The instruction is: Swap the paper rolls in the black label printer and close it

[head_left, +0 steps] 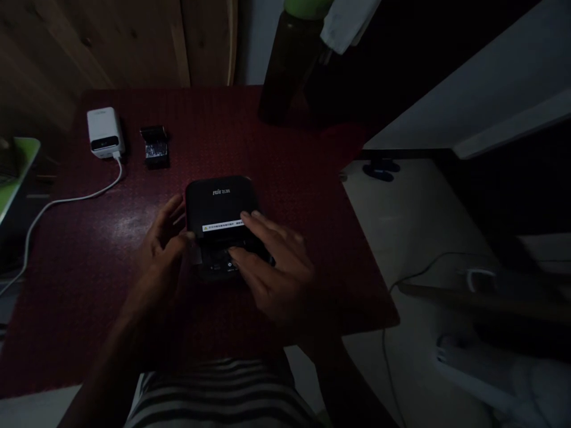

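A small black box-shaped device [220, 205] with white lettering and a yellow-marked label strip stands in the middle of a dark red table [289, 172]. My left hand [163, 249] rests against its left side, fingers spread apart. My right hand [272, 264] lies over the device's front right part, fingers stretched out and fingertips touching its lower front panel. The scene is dim, and the device's front face is partly hidden by my fingers.
A white device [104, 132] with a white cable [57, 202] sits at the table's far left; a small black object [154, 145] lies beside it. A dark bottle with a green cap [289, 53] stands at the back. Right of the table is pale floor with cables.
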Demonstrator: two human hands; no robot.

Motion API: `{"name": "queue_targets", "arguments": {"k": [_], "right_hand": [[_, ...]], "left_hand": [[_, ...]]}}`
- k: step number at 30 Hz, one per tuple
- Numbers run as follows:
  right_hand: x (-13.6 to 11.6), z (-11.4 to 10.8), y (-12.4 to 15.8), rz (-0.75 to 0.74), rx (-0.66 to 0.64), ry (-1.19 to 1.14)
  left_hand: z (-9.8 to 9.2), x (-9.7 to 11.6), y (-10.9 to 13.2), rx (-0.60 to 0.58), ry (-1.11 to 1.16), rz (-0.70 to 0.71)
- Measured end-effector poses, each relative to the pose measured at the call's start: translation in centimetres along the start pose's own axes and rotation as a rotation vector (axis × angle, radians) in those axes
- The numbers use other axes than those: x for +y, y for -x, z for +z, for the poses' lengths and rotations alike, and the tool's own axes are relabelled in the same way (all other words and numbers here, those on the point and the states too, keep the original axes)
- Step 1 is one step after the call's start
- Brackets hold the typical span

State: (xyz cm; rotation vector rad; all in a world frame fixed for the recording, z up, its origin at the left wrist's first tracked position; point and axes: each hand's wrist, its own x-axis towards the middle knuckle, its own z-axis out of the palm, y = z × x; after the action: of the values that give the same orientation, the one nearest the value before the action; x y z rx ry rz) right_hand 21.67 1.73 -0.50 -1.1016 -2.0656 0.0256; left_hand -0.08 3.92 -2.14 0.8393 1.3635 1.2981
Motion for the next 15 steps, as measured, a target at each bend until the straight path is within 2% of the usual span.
{"name": "queue_targets", "arguments": {"k": [6, 15], "right_hand": [[0.1, -0.1, 0.6, 0.030, -0.072, -0.011], [-0.1, 0.0, 0.2, 0.069, -0.085, -0.033]], "left_hand": [[0.1, -0.6, 1.4, -0.048, -0.029, -0.035], [0.1, -0.8, 1.6, -0.059, -0.039, -0.032]]}}
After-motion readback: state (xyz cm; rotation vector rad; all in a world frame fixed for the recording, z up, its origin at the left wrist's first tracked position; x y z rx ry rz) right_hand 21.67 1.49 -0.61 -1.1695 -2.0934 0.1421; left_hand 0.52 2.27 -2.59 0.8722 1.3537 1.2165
